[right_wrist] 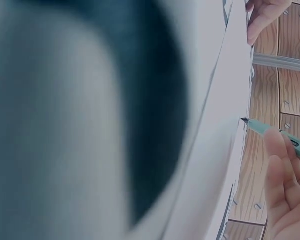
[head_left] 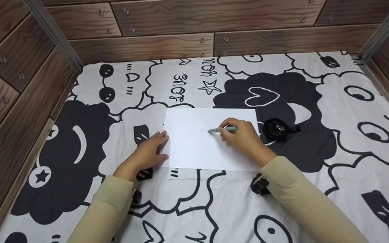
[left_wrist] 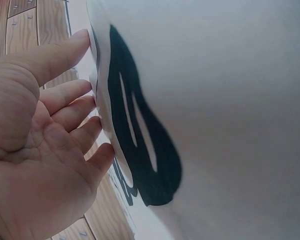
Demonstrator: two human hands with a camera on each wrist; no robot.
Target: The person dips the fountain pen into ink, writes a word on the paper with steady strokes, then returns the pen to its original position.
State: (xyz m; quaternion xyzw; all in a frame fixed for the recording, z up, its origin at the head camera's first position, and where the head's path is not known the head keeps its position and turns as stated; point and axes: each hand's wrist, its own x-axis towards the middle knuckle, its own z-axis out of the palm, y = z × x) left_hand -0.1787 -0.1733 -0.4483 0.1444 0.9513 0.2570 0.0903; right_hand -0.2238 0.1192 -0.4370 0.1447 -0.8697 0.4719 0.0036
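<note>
The right hand (head_left: 241, 136) forms the working grip: thumb and fingers are pinched around the green pen (head_left: 231, 128), behind its tip, with the barrel laid low over the sheet. Keep this pinch light and steady. The tip is at the right end of a short, faint line (head_left: 204, 131); whether it bears on the surface or sits just above cannot be determined. For a clean mark, apply even pressure and keep the tip aligned with the line. The white paper (head_left: 194, 150) lies flat beneath the right hand, on the printed cloth (head_left: 184, 189) covering the counter. The left hand (head_left: 149, 150) has its fingers extended, thumb apart, and grasps nothing; its fingertips are at the left edge of the paper. Press them down firmly so that the sheet cannot slide. A glossy black object (head_left: 277, 129) stands just beside the right edge; avoid striking it.
</note>
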